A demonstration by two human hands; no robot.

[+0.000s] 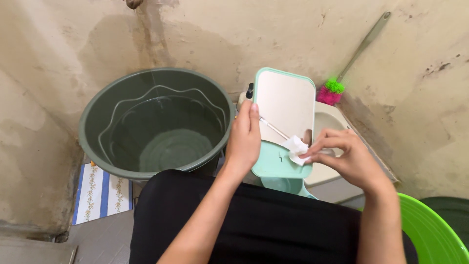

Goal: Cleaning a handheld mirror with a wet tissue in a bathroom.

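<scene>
Wiping: I see a mint-framed mirror being rubbed with a small white tissue, mirror propped on the lap over black clothing.
Left hand: my left hand grips the mirror's left edge, thumb up along the frame, fingers behind; looks like it steadies the mirror and keeps it tilted toward the face so the wiping does not push it away.
Right hand: my right hand pinches the tissue between thumb and fingertips, pressed on the lower right of the glass, near the mint base.
Mirror position: upright-ish, leaning back, between the two hands, in front of the wall; its stand foot sits low, partly hidden by the lap.
Reflection: a thin pale line crosses the glass; cannot tell what it is.
Dark green tub: left of the mirror, on the floor against the wall, holds clear water, roughly part full; a thin stream falls into it from above.
Green basin: bottom right corner, contents hidden.
Pale fixture: behind the mirror, just beside the wall; cannot tell what is in it.
Brush: pink and green head, long grey handle, leaning on the wall.
Tile: patterned blue and white floor patch, lower left.
</scene>
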